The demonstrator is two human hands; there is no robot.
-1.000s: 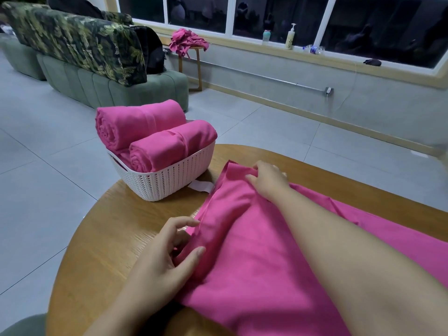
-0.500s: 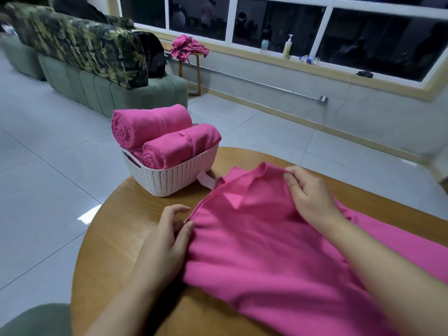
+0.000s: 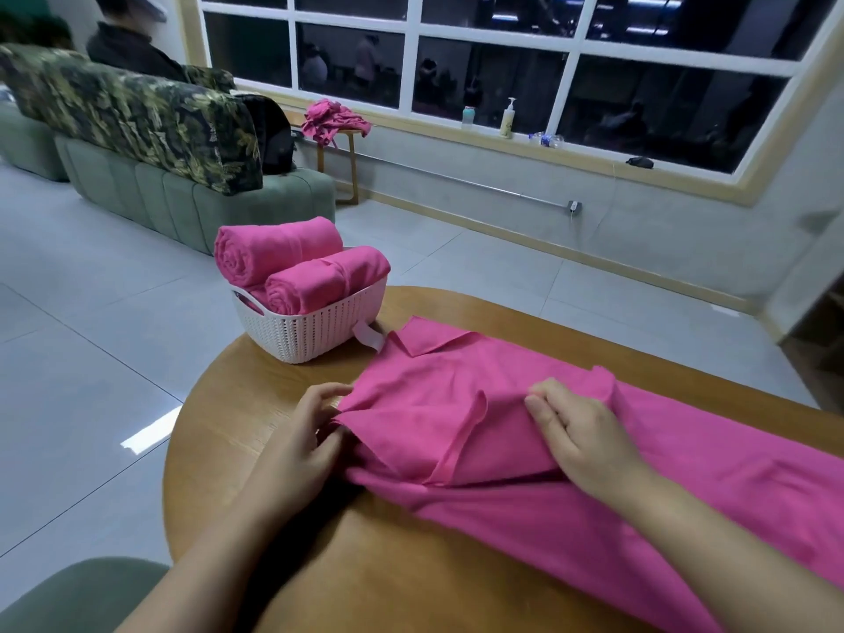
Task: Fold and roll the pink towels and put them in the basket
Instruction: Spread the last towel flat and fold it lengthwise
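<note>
At frame centre, the left hand (image 3: 301, 443) pinches the long pink cloth towel (image 3: 593, 450) edge while the right hand (image 3: 580, 438) fingers curl, gripping its fold.

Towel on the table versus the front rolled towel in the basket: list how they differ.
The towel on the table lies spread out long and loose; the front rolled towel is wound tight.
The towel on the table is gripped by the left hand and right hand; the rolled towel is untouched.
The first rests on the table, the second in the basket.
Both are pink.
</note>
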